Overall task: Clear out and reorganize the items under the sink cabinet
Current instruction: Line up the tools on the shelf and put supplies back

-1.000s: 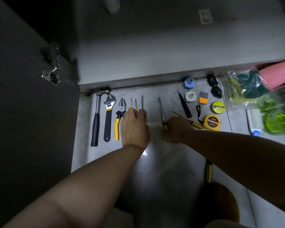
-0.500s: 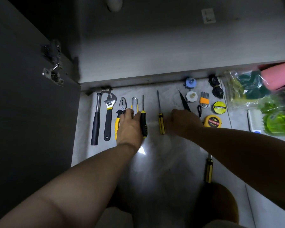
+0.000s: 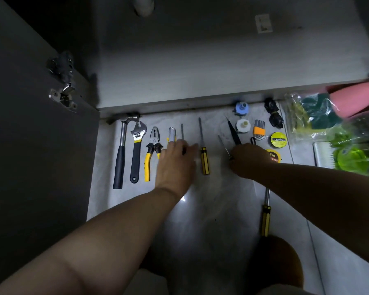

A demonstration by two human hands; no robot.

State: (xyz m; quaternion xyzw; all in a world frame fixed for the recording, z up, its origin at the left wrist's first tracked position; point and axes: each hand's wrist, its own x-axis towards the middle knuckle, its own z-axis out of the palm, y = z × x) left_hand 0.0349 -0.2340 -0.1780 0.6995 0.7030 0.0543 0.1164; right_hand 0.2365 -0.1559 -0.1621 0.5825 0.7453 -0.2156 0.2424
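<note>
Tools lie in a row on the grey tiled floor (image 3: 136, 201), long axes 12–6 o'clock. Yellow-and-black-handled screwdriver (image 3: 204, 154): tip at 12. Left hand (image 3: 176, 161) flat, open, over a black-handled screwdriver (image 3: 182, 133). Right hand (image 3: 246, 161) curled around a thin metal probe (image 3: 223, 144), tip toward 11.

Dim light. A pale glossy tile floor (image 3: 211, 220) carries a bright glare spot at 6 o'clock. A dark cabinet door (image 3: 30, 156) with metal hinge (image 3: 63, 96) stands at 9 o'clock; a grey cabinet interior (image 3: 200, 60) fills 12 o'clock.

floor (image 3: 211, 209): your glossy stone-look tile, reflective
hammer (image 3: 120, 152): shiny metal shaft, matt black rubbery handle
wrench (image 3: 138, 135): your bright polished metal head
pliers (image 3: 152, 158): yellow-black plastic handles
bag (image 3: 307, 116): crinkly clear plastic
</note>
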